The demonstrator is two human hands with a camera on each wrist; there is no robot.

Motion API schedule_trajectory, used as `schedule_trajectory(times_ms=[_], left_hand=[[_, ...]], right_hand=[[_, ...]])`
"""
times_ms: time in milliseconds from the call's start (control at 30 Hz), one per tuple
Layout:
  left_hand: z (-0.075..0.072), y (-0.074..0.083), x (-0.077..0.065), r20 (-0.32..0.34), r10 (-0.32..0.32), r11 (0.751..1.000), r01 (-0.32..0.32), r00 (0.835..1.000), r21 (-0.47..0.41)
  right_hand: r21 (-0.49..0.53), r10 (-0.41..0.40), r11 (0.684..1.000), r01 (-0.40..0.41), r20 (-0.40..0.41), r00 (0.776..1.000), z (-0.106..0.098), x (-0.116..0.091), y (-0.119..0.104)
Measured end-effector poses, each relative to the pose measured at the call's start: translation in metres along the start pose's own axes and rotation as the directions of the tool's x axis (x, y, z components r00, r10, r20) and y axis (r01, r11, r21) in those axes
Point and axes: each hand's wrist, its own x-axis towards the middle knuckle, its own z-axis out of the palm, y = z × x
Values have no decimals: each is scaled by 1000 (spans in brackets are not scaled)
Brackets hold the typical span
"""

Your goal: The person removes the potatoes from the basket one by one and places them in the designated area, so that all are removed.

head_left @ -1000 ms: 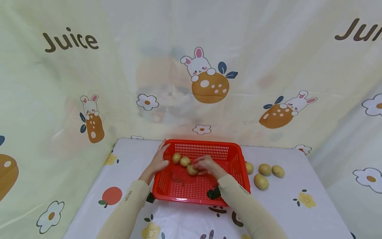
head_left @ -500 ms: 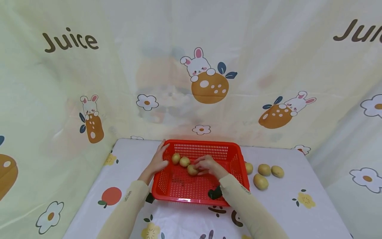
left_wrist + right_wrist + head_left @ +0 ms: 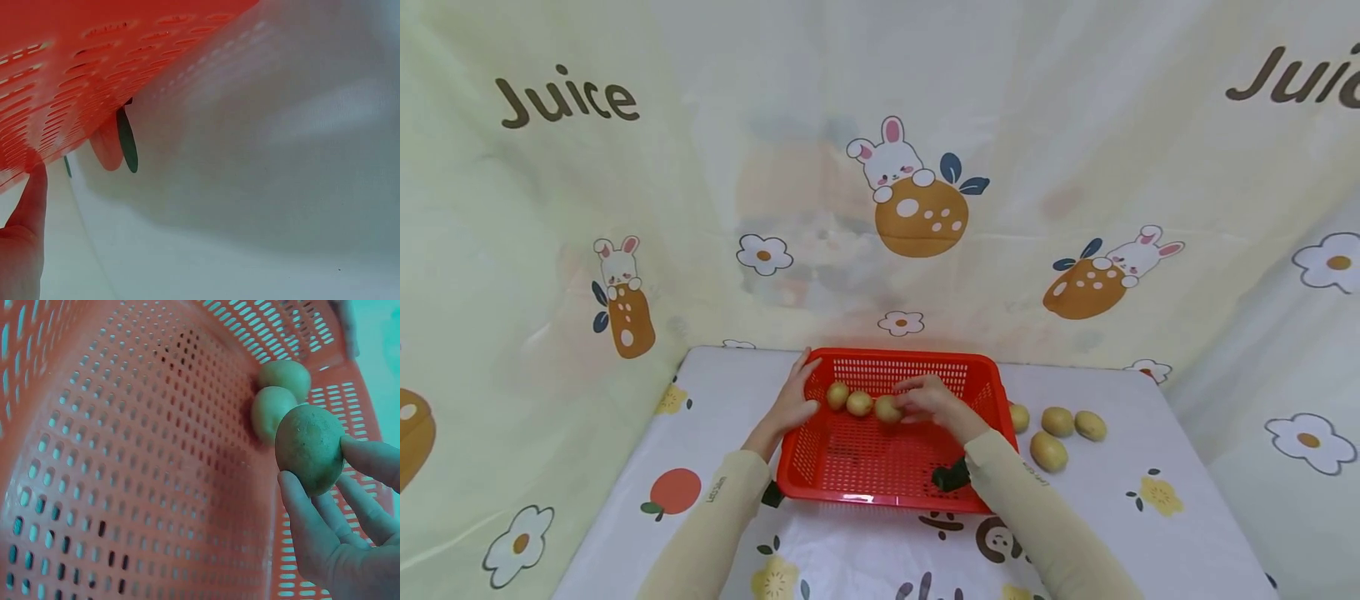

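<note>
A red perforated plastic basket (image 3: 880,502) stands on the table. Inside it, my right hand (image 3: 934,400) pinches a potato (image 3: 310,450) between thumb and fingertips, near the far wall. Two more potatoes, one in the middle (image 3: 860,404) and one farther left (image 3: 838,396), lie close together by the basket's far left corner. My left hand (image 3: 790,404) rests against the basket's left side with its fingers fairly straight. In the left wrist view, one finger (image 3: 34,194) touches the outside of the basket wall.
Several potatoes lie on the table right of the basket, among them one near its wall (image 3: 1018,417) and one nearer the front (image 3: 1048,451). A patterned cloth (image 3: 647,533) covers the table. Behind it hangs a printed curtain (image 3: 820,167).
My right hand has moved slightly away and to the right within the basket, carrying the potato up beside the other two. The left hand has kept its place on the basket's side.
</note>
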Motion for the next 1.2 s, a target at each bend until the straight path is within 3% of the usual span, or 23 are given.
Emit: schedule_trajectory(times_ms=[467,767,1200], left_hand=[[0,-2,-1,-5,17,1000,-17,1000,11],[1,-2,-1,-15,39,999,-39,999,25],[2,-4,2,-15,51,998,-51,999,26]], right_hand=[[63,-61,996,60,24,998,-27,-21,-19],[73,-134,989,131,26,991,-60,-43,-23],[-77,-142,987,139,-46,989,-108,-81,-15]])
